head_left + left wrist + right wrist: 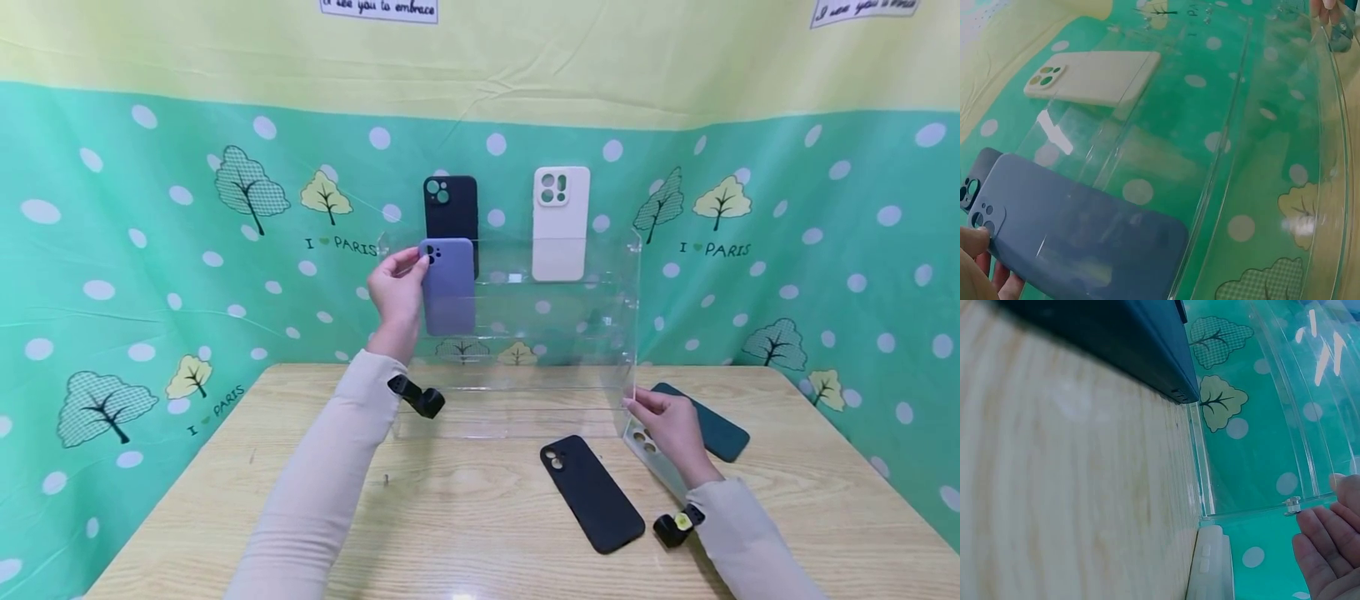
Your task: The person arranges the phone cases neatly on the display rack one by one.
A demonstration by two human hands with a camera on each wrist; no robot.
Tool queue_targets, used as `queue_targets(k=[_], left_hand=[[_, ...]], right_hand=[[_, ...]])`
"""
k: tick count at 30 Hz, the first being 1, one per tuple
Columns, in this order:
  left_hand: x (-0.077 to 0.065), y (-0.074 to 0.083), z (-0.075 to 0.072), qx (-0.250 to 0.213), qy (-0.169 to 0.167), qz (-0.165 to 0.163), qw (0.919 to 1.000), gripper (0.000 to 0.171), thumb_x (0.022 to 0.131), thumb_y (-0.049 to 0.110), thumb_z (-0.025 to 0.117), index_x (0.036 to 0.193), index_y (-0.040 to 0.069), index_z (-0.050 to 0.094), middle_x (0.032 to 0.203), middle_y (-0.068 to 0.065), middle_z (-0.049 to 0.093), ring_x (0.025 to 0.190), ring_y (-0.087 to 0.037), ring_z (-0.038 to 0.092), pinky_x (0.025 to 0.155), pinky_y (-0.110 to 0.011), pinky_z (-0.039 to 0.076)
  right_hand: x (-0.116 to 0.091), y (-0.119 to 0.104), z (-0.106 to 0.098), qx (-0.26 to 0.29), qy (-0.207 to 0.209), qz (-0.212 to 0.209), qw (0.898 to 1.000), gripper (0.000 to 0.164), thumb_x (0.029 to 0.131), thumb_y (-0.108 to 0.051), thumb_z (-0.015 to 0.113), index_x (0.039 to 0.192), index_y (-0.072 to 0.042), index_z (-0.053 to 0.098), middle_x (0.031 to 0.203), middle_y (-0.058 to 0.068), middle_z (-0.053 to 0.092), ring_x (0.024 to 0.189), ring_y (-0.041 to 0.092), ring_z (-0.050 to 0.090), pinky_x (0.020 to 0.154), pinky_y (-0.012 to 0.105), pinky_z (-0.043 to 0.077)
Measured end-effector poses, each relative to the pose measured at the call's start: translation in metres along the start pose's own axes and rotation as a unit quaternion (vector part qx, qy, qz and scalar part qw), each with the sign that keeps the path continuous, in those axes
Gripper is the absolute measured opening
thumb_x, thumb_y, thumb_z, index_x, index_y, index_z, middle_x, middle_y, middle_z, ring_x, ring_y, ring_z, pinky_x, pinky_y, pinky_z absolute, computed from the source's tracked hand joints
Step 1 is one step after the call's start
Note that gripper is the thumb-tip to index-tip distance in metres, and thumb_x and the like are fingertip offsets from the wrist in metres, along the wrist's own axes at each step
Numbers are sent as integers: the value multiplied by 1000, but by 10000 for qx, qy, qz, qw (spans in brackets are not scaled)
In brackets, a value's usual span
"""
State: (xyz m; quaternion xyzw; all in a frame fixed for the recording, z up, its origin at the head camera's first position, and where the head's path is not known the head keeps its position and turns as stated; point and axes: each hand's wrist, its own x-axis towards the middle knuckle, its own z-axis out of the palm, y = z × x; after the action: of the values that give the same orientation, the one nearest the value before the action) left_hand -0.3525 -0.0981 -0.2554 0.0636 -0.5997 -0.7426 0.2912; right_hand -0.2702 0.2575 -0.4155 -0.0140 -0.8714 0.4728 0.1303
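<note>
My left hand (397, 292) pinches the upper left corner of a purple phone case (450, 292), thumb on its face beside the camera cutouts. The case stands upright on a lower tier of a clear acrylic display stand (558, 312), in front of a black phone case (452, 204) on the top tier. To the right on that top tier leans a white phone case (1094, 78). Down at the stand's right side, my right hand (675, 429) grips the edge of the side panel between thumb and fingers, close to a small clear screw (1293, 505).
On the wooden table (225, 517) a second black phone case (592, 496) lies in front of the stand. A pale phone case (651, 454) is partly hidden under my right hand, with a dark green phone case (720, 429) beyond it. A patterned curtain (300, 308) hangs behind.
</note>
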Motion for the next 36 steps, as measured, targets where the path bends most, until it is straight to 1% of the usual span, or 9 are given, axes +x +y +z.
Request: queue_targets(k=[3, 11, 17, 19, 22, 26, 29, 31, 36], left_hand=[[0, 0, -1, -53, -18, -57, 10000, 21, 82, 5, 72, 103, 8, 70, 103, -7, 68, 94, -16, 63, 83, -22, 53], [3, 2, -5, -265, -128, -31, 9996, 24, 80, 1, 72, 103, 3, 69, 101, -9, 67, 91, -15, 62, 82, -26, 54], [0, 5, -15, -123, -365, -110, 9992, 29, 81, 3, 72, 109, 4, 66, 110, -10, 66, 99, -16, 60, 88, -22, 51], [-2, 6, -20, -73, -522, -142, 9985, 32, 81, 4, 72, 112, 4, 65, 115, -12, 64, 102, -16, 59, 91, -23, 50], [-7, 8, -28, 90, -725, -183, 9972, 33, 82, 5, 71, 114, 4, 64, 118, -12, 63, 103, -16, 58, 93, -24, 49], [-15, 8, -40, 411, -977, -178, 9942, 34, 82, 6, 71, 115, 4, 63, 117, -8, 64, 101, -14, 59, 93, -23, 49], [-20, 3, -53, 584, -1140, -179, 9916, 36, 83, 6, 70, 118, 2, 61, 117, -8, 64, 99, -12, 60, 90, -21, 50], [-23, -1, -62, 715, -1221, -211, 9897, 38, 84, 7, 70, 120, 2, 60, 118, -7, 63, 98, -10, 59, 89, -19, 50], [-29, -13, -88, 915, -1470, -213, 9847, 39, 85, 10, 69, 123, 3, 59, 120, -7, 62, 99, -9, 58, 87, -16, 50]], right_hand=[[0, 0, 0, -5, 3, 20, 10000, 42, 89, -33, 65, 120, -6, 64, 113, 17, 66, 90, 20, 66, 66, 27, 56], [2, 0, 2, -30, 17, 41, 10000, 38, 90, -29, 65, 120, -6, 64, 113, 17, 66, 90, 21, 65, 66, 28, 56], [2, 0, 0, -41, 44, 14, 10000, 40, 89, -32, 65, 120, -6, 65, 113, 16, 67, 89, 18, 65, 66, 28, 56], [1, 1, 0, -55, 40, 11, 10000, 41, 89, -34, 65, 120, -7, 65, 112, 16, 67, 88, 17, 65, 66, 27, 56], [1, 3, 1, -74, 47, 14, 10000, 42, 89, -35, 65, 120, -6, 65, 112, 16, 67, 87, 17, 65, 64, 25, 55], [1, 3, 1, -76, 82, 10, 9999, 41, 88, -33, 66, 119, -6, 65, 110, 17, 67, 84, 16, 65, 60, 24, 53], [1, 2, 1, -80, 76, 19, 9999, 40, 89, -32, 66, 119, -6, 65, 110, 16, 67, 83, 13, 64, 61, 24, 54], [1, 1, 1, -81, 72, 42, 9999, 40, 88, -32, 66, 119, -6, 65, 111, 16, 67, 83, 12, 64, 62, 23, 54], [3, -1, -2, -15, 0, 13, 10000, 41, 88, -32, 66, 120, -5, 64, 111, 17, 67, 84, 20, 65, 59, 26, 54]])
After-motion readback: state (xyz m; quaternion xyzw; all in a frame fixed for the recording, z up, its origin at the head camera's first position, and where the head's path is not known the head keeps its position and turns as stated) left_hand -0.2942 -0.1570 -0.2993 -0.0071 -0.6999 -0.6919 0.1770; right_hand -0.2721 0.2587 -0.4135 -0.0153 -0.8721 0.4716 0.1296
